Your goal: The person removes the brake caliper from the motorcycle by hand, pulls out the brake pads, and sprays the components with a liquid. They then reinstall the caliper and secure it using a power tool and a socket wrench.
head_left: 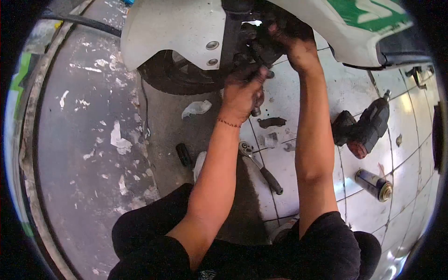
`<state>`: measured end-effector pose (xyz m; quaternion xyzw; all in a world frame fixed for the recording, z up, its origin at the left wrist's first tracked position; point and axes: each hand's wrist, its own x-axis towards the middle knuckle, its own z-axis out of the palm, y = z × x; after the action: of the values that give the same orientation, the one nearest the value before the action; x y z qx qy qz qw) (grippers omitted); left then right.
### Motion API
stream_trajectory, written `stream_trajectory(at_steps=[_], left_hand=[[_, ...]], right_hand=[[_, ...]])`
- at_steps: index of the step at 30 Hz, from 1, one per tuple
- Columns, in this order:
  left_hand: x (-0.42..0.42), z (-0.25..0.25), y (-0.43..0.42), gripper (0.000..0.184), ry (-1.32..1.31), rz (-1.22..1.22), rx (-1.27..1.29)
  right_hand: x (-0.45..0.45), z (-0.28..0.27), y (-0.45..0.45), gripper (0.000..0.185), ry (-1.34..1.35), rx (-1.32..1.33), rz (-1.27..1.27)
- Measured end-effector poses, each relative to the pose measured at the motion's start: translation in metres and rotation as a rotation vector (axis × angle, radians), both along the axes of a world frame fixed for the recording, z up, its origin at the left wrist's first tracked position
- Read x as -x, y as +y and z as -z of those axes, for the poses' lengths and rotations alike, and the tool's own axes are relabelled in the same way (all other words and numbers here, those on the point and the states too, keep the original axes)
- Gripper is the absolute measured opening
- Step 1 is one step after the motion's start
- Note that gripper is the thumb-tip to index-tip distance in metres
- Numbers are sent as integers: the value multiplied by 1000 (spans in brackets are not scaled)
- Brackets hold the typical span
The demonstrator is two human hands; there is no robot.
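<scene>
A white motor scooter's front fender and dark tyre are in front of me. Beside the wheel is a dark, greasy part that looks like a brake caliper. My right hand grips it from the right, its fingertips partly lost in shadow. Below it, my left hand is closed, with blackened fingers; a small metal end sticks out under them, and the rest of what it holds is hidden. On the floor just below lies a brake pad.
A ratchet wrench lies between my forearms. To the right are a black impact wrench and a spray can on white tiles. A crumpled plastic piece and black object lie left, beside a paint-chipped grey platform.
</scene>
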<state>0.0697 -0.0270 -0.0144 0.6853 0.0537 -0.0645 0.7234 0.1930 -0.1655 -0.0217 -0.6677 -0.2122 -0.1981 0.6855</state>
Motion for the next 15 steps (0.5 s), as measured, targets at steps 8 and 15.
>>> stream_trajectory(at_steps=[8, 15], left_hand=[[-13, -26, -2, 17, -716, -265, -460], [14, -90, 24, 29, -1064, -855, -1171]], right_hand=[[1, 7, 0, 60, 246, -383, -195], [8, 0, -1, 50, 198, -189, 0]])
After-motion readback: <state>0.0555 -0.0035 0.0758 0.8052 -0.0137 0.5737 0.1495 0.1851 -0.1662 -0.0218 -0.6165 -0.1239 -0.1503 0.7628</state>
